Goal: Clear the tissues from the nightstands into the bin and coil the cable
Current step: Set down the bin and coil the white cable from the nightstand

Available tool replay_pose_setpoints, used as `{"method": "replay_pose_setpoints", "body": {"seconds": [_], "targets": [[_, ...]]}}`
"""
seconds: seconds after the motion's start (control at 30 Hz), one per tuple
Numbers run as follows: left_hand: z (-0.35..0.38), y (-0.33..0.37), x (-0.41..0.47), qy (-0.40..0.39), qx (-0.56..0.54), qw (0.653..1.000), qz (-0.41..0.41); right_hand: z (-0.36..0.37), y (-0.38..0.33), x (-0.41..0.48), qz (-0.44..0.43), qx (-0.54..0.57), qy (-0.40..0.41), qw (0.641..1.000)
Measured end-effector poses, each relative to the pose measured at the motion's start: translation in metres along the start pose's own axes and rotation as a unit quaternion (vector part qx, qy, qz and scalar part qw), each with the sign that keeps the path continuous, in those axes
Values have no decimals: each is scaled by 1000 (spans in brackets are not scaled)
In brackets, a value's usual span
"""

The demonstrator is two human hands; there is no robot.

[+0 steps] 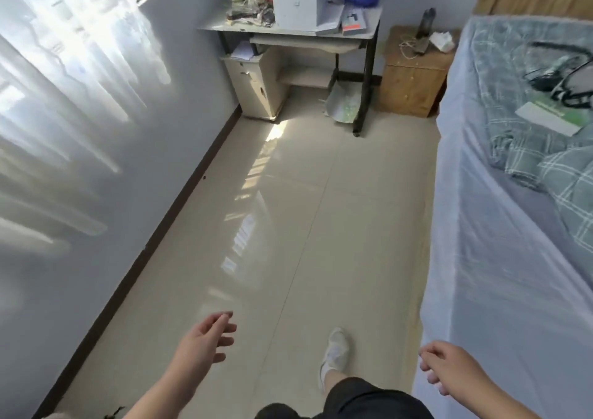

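Observation:
A wooden nightstand stands at the far end of the room, between the desk and the bed. On its top lie a crumpled white tissue and a thin pale cable beside a dark upright object. My left hand hangs low over the floor with loosely curled fingers and holds nothing. My right hand is low beside the bed's edge, fingers relaxed and empty. Both hands are far from the nightstand. No bin shows in view.
A cluttered desk with a grey box and a blue bag stands against the far wall, a dustpan leaning under it. The bed fills the right side, with black cords and a booklet on it. Tiled floor runs ahead.

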State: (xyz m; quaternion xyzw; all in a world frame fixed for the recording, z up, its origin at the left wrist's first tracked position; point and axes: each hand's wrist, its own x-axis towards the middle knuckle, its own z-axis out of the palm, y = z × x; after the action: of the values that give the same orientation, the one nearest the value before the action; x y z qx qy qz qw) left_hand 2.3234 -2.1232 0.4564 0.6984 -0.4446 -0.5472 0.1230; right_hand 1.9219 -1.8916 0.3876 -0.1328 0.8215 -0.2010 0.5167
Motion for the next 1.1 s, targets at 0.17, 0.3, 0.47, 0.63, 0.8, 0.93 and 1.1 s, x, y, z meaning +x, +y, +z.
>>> {"method": "replay_pose_setpoints", "body": {"seconds": [0.17, 0.3, 0.47, 0.63, 0.8, 0.93, 1.1], "targets": [[30, 72, 64, -37, 51, 998, -12, -62, -134, 41, -26, 65, 28, 997], [56, 140, 130, -61, 79, 995, -18, -113, -232, 75, -73, 109, 69, 989], [97, 228, 223, -97, 104, 990, -12, -159, -314, 126, -74, 150, 118, 979], [156, 344, 312, -148, 127, 981, 8, -190, -354, 170, 1, 164, 142, 976], [237, 498, 366, -216, 169, 957, 91, -220, -366, 205, 80, 206, 153, 963], [315, 605, 395, -244, 169, 944, 142, -254, -369, 248, 118, 252, 170, 946], [404, 688, 432, -235, 166, 946, 148, -327, -393, 331, 121, 275, 175, 938]]}}
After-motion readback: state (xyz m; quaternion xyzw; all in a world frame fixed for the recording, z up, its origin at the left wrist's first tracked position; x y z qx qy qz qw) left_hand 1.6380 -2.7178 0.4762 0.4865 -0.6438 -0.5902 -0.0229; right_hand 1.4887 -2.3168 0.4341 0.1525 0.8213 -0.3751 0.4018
